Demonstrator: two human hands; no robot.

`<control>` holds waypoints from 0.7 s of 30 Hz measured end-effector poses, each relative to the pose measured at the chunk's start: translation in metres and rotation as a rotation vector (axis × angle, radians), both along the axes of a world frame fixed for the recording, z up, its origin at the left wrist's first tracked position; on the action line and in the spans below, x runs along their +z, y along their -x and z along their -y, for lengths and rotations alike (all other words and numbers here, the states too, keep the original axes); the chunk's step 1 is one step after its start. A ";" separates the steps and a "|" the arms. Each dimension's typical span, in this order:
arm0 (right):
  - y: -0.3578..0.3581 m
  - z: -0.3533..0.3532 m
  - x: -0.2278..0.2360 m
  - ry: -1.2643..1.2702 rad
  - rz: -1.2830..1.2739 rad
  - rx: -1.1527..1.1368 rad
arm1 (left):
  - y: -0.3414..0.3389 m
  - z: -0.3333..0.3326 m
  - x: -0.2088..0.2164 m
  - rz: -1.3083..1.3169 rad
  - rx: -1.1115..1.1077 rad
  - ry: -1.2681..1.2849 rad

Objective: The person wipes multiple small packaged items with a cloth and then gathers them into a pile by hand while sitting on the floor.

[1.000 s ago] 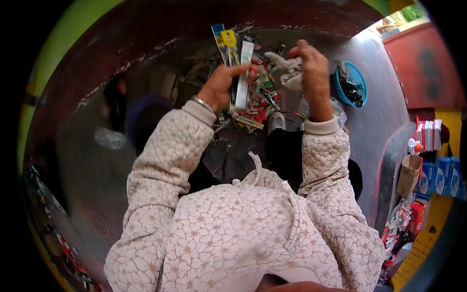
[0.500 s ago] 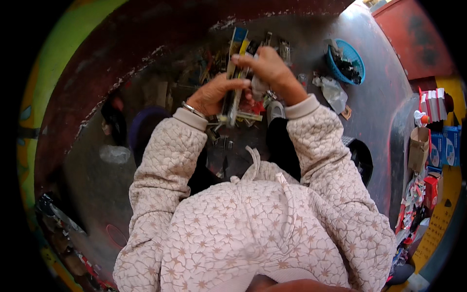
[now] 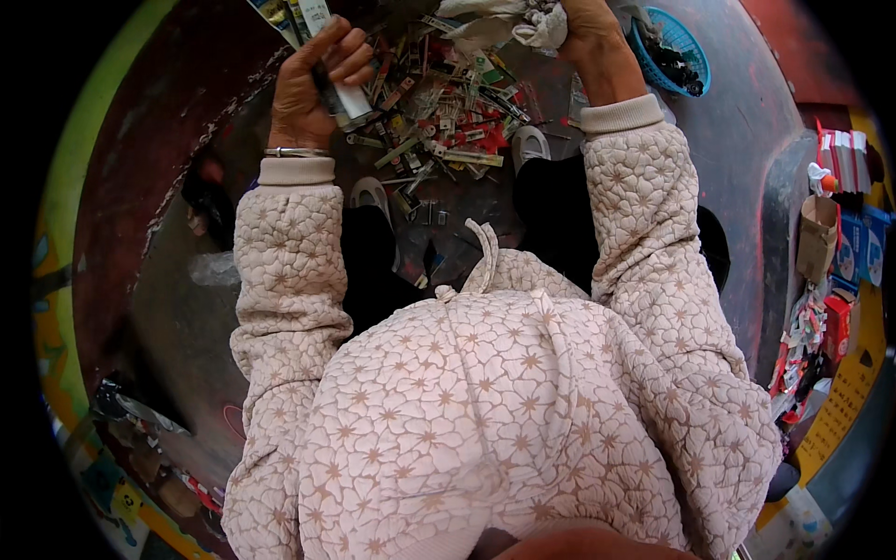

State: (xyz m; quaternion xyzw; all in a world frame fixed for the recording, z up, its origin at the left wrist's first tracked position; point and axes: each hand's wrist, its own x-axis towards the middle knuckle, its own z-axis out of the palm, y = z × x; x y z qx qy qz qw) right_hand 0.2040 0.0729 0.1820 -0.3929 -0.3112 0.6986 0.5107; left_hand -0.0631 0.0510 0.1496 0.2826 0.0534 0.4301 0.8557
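My left hand [image 3: 313, 84], with a bracelet at its wrist, is closed around several long, narrow packages [image 3: 347, 98] in clear, white and dark wrapping. They stick out past both sides of the fist, tilted. Farther right, my right hand [image 3: 595, 42] grips a crumpled whitish cloth [image 3: 541, 26]; its fingers are partly hidden and cut by the upper edge. Between and below the hands, a loose heap of small slim packages [image 3: 453, 117] in many colours lies on the floor. What each one contains is too small to tell.
A light blue plastic basket [image 3: 670, 58] with dark things in it stands at the far right. My shoes [image 3: 531, 147] flank the heap. A clear plastic bag [image 3: 215, 269] lies at the left. Along the right wall are an open brown paper bag [image 3: 815, 241] and blue boxes [image 3: 847, 250].
My hands have parted. The left went away and left with the packages, the right went away and right with the cloth. The heap between them now shows.
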 end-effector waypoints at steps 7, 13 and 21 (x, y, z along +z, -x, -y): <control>-0.002 -0.022 -0.023 -0.177 0.229 0.332 | 0.001 0.002 0.005 -0.038 0.208 0.247; -0.007 -0.033 -0.080 -0.251 0.808 0.558 | 0.019 -0.011 -0.014 0.061 0.274 0.406; -0.009 -0.035 -0.254 0.149 0.728 0.571 | -0.040 0.011 -0.048 -0.527 -0.062 0.505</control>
